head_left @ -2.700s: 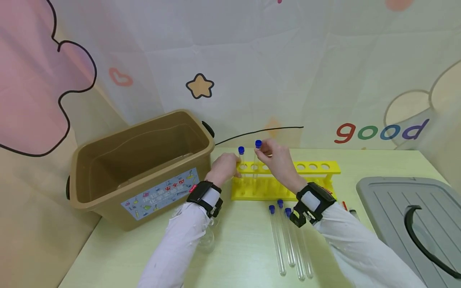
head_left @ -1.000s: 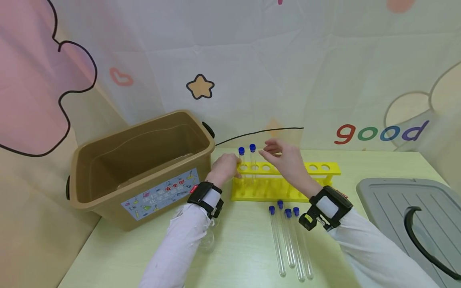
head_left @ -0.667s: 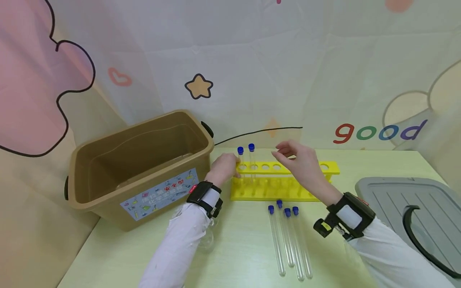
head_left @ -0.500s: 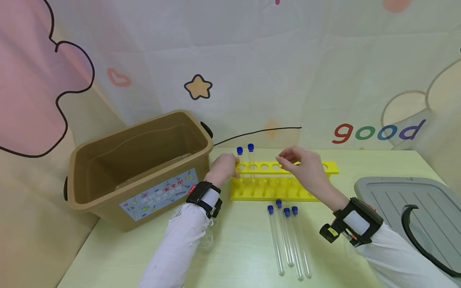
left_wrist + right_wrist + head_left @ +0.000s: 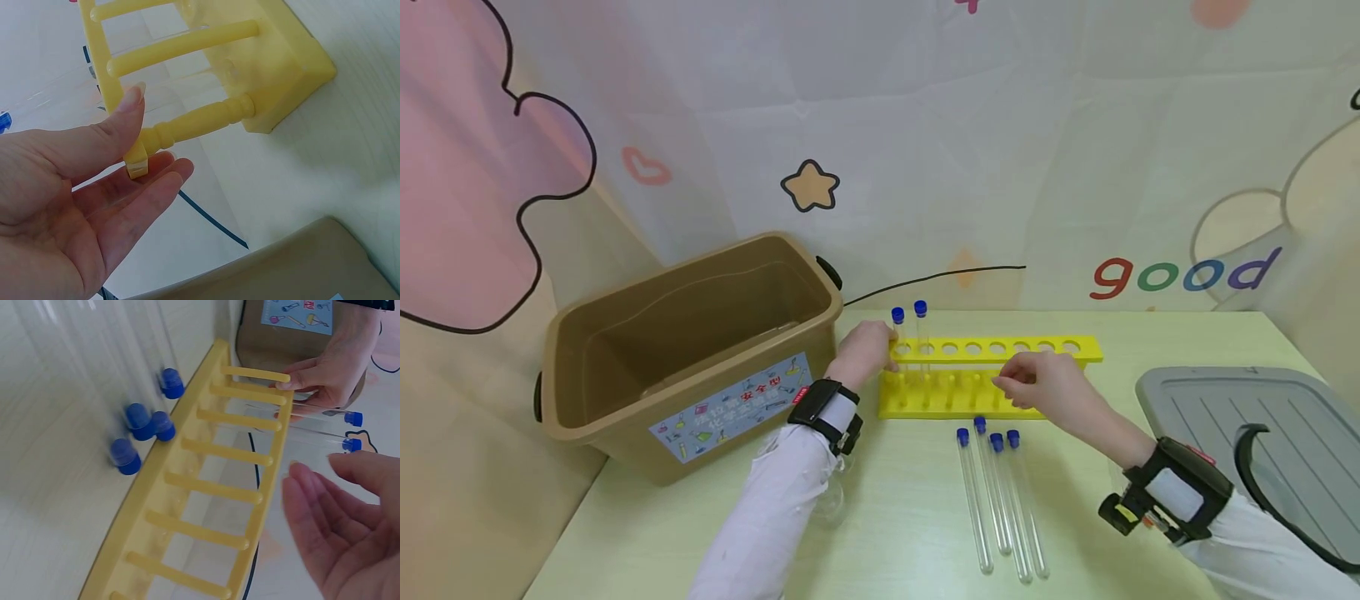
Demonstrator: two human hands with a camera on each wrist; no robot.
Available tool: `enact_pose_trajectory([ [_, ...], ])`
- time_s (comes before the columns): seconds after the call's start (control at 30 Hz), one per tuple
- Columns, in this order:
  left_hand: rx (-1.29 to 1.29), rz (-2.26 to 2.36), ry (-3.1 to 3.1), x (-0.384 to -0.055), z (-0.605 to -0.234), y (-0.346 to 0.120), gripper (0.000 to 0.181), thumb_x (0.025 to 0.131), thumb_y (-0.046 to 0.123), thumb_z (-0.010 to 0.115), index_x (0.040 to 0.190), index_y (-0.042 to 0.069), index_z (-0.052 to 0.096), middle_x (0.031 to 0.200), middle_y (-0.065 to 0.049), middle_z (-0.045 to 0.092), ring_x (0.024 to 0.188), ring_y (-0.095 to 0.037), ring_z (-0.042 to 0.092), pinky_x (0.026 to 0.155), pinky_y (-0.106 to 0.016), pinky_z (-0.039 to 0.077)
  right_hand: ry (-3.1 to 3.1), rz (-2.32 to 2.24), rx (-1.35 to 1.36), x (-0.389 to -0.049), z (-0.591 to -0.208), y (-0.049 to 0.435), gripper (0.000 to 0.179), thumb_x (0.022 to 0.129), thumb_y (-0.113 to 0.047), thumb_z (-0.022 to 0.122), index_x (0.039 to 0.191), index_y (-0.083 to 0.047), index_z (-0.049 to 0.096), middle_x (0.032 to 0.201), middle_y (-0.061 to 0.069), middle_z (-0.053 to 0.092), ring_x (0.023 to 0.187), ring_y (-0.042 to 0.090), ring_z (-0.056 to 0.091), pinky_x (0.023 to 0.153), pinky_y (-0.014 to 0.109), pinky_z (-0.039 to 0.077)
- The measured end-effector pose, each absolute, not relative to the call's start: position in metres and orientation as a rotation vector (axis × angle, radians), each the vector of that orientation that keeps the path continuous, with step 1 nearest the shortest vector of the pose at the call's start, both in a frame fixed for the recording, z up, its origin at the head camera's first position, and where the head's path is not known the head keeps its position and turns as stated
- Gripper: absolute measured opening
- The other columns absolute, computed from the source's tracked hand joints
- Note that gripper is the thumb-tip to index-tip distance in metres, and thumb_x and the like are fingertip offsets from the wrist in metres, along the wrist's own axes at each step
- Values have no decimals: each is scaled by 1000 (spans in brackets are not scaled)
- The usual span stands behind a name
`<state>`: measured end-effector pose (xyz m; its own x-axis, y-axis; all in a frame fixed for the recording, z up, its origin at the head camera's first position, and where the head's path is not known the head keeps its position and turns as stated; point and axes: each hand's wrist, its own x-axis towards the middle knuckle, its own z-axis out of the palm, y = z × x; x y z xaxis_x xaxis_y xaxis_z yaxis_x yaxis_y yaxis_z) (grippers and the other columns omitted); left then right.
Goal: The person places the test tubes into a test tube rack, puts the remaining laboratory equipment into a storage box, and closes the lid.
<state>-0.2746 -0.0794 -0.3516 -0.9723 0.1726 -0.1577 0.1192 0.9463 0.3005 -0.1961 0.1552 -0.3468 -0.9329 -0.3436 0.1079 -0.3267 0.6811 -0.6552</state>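
Note:
A yellow test tube rack (image 5: 940,409) stands at the back of the table. My left hand (image 5: 862,350) pinches the left end of its top bar, with the thumb (image 5: 122,122) on one side and fingers on the other. Two blue-capped test tubes, one capped (image 5: 898,315) at the leftmost hole and one capped (image 5: 921,309) beside it, stand upright in the rack. My right hand (image 5: 1052,390), fingers loosely bent and holding nothing, is in front of the rack's right half. Several more blue-capped test tubes (image 5: 973,508) lie on the table before the rack.
A brown bin (image 5: 692,358) with a label stands at the left, close to my left hand. To the right lies a grey lid (image 5: 1210,400) with a black handle (image 5: 1247,442). Clear glassware (image 5: 829,504) is partly hidden behind my left sleeve.
My right hand let go of the second test tube, which now stands in the rack, then moved right and down toward the tubes on the table. The left hand keeps its grip on the rack.

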Motion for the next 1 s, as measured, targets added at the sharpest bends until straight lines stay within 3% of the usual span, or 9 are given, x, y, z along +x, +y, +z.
enact_pose_trajectory([
  [0.4, 246, 428, 2930, -278, -352, -81, 51, 77, 13, 71, 126, 8, 55, 127, -8, 50, 100, -19, 48, 89, -30, 37, 2714, -788, -413, -195, -370, 162, 14, 80, -6, 68, 69, -1, 60, 54, 3, 52, 47, 13, 48, 49, 27, 44],
  [1.0, 246, 440, 2922, -279, -352, -83, 52, 77, 13, 71, 126, 8, 54, 125, -8, 51, 98, -19, 48, 89, -31, 37, 2667, -689, -226, -194, -391, 156, 18, 77, -10, 71, 65, -3, 60, 52, 4, 53, 46, 14, 52, 47, 26, 46],
])
